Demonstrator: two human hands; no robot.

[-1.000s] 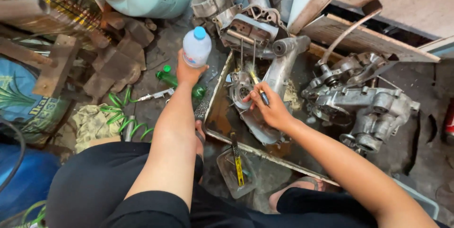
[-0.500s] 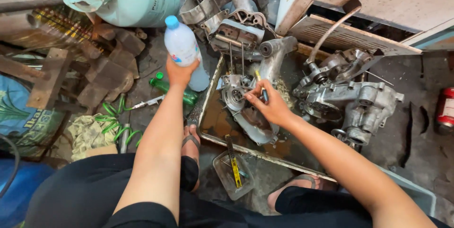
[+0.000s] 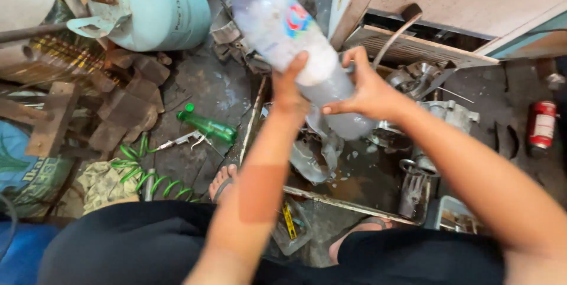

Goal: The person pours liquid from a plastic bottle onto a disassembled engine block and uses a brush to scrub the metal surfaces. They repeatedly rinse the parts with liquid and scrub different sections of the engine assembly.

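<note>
- My left hand (image 3: pixel 287 87) and right hand (image 3: pixel 366 87) both gripped the clear plastic bottle (image 3: pixel 295 43), blue cap up
- Bottle sat tilted above the metal tray (image 3: pixel 331 197)'s far edge, over engine parts (image 3: pixel 434 114)

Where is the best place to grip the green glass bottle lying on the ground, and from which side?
Grip the green bottle around its body, coming from above. It lies on its side on the dirty floor, cap toward the upper left, so the wider body probably gives the firmest hold. The spray gun lies close below.
</note>
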